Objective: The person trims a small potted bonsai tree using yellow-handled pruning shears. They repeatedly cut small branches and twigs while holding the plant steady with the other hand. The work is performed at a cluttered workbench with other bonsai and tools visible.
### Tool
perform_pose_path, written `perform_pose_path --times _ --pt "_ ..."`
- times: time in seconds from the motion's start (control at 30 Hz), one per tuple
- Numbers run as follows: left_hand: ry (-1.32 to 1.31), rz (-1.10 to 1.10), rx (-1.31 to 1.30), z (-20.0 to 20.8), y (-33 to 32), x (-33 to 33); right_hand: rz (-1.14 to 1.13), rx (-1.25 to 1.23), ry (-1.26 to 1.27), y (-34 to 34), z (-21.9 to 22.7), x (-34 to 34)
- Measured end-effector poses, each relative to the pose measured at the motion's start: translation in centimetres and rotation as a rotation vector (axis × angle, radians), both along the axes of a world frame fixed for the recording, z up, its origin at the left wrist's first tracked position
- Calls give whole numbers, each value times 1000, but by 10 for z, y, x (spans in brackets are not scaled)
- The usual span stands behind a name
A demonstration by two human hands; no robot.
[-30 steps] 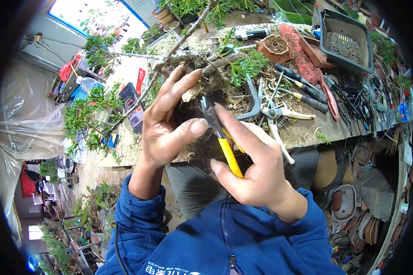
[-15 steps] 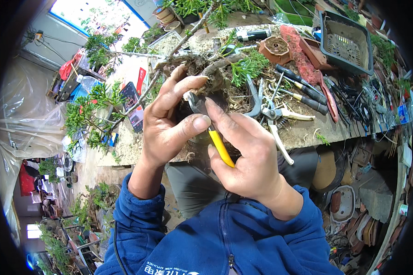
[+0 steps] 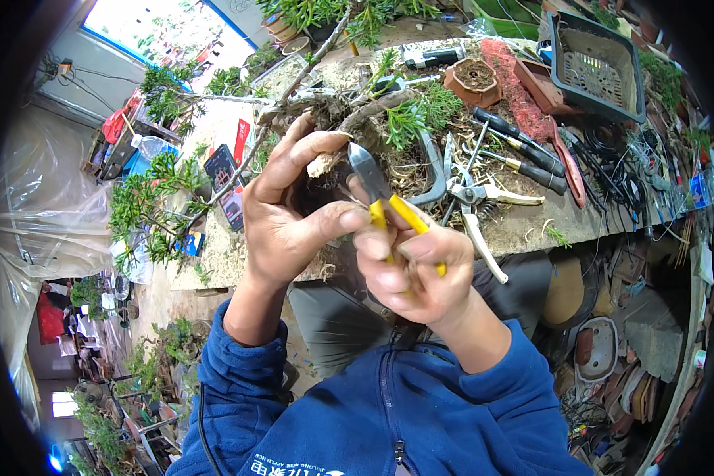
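Left hand (image 3: 282,218) half-open, cupped at root base (image 3: 323,165) of small conifer (image 3: 373,111), thumb extended, firmness of hold indeterminable; right hand (image 3: 422,271) wrapped around yellow-handled pliers (image 3: 366,169), tool head angled up-left; conifer over worktable (image 3: 523,231).

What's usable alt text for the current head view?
A person's right hand holds yellow-handled pliers, tip pointing up beside the gnarled base of a leafy evergreen, while the left hand curves against that base. Pruning shears with pale handles and a reddish-brown pot sit on the littered bench.
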State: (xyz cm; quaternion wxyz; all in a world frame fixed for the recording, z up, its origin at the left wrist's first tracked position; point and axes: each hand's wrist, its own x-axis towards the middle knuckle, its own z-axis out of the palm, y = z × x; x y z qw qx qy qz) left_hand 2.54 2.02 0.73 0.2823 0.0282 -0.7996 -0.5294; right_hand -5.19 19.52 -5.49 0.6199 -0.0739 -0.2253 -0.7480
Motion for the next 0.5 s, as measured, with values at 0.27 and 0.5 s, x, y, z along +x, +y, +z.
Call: perform_pose_path --times 0.27,0.5 --pt "3 -50 -2 1 -2 4 -1099 744 1440 17 25 15" --pt "15 -31 -69 1 -2 2 -1136 805 1657 21 38 -3"
